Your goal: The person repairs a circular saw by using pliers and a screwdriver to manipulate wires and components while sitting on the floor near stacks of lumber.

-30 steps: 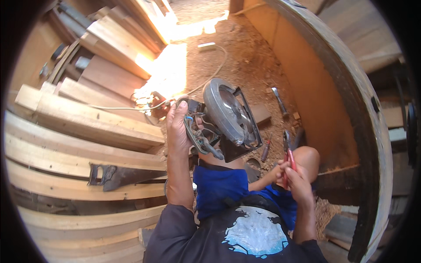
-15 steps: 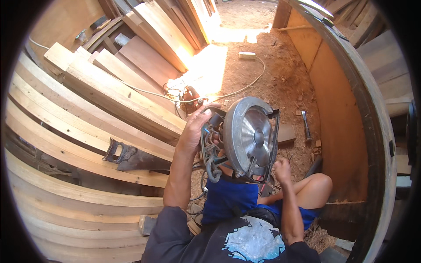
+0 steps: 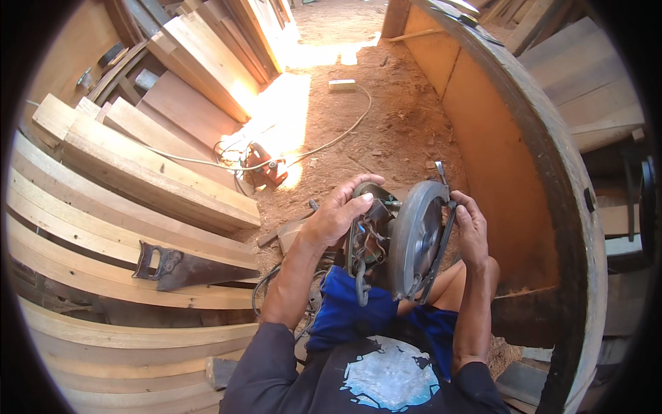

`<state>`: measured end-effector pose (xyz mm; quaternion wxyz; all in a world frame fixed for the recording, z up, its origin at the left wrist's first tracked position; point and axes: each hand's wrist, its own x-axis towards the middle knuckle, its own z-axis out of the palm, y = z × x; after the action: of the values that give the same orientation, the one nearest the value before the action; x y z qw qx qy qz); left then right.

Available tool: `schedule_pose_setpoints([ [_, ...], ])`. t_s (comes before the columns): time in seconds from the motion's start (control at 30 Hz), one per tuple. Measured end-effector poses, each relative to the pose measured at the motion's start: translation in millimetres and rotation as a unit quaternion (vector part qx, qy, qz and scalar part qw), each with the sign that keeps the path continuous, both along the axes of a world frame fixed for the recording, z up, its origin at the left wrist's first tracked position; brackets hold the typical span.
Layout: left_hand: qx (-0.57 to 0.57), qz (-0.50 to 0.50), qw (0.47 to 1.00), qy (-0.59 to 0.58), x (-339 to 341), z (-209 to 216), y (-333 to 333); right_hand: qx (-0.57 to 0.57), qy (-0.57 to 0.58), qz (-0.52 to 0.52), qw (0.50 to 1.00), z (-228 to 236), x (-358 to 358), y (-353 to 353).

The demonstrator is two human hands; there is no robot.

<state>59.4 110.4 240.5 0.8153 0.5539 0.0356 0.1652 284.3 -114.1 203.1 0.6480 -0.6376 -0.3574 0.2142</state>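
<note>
A circular saw (image 3: 415,238) is held up over my lap, its round grey guard and blade facing right. Loose wires show in its opened housing on the left side. My left hand (image 3: 343,212) is closed around the housing's far left end, thumb on top. On the other side, my right hand (image 3: 472,228) pinches the edge of the saw's flat base plate near its far end. A chisel (image 3: 439,172) lies on the ground just beyond the saw, its lower part hidden behind it.
A handsaw (image 3: 181,268) rests on stacked timber boards (image 3: 124,241) at my left. Farther ahead, an orange-red power tool (image 3: 264,167) and a pale power strip (image 3: 342,85) with a cable lie on the sawdust-covered ground. A curved wooden panel (image 3: 510,179) stands along my right.
My right hand has risen from beside the saw's lower corner to its base plate. The saw has turned, so its blade face shows less and its guard more edge-on.
</note>
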Motion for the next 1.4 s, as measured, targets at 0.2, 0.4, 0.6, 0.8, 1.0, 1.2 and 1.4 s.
schedule_pose_setpoints([
  [0.2,0.038,-0.075,0.996,0.028,10,11,-14,-0.036,0.000,0.035,0.999,10,13,-39],
  [0.4,0.114,-0.123,0.985,0.026,29,9,-18,-0.071,-0.104,-0.065,0.990,32,-32,-89],
  [0.6,0.005,-0.204,0.978,0.049,49,12,-34,-0.099,-0.080,-0.126,0.984,36,-66,-124],
  [0.8,0.053,-0.218,0.974,0.031,86,0,-36,-0.127,-0.034,-0.211,0.969,32,-78,-144],
  [1.0,0.039,-0.203,0.976,0.069,118,-25,-40,-0.131,-0.026,-0.258,0.957,17,-55,-146],
  [1.2,0.029,-0.206,0.970,0.129,130,-32,-45,-0.151,-0.010,-0.264,0.953,-10,-41,-151],
  [1.4,0.004,-0.260,0.955,0.147,137,-52,-43,-0.164,-0.004,-0.283,0.945,-22,-34,-155],
])
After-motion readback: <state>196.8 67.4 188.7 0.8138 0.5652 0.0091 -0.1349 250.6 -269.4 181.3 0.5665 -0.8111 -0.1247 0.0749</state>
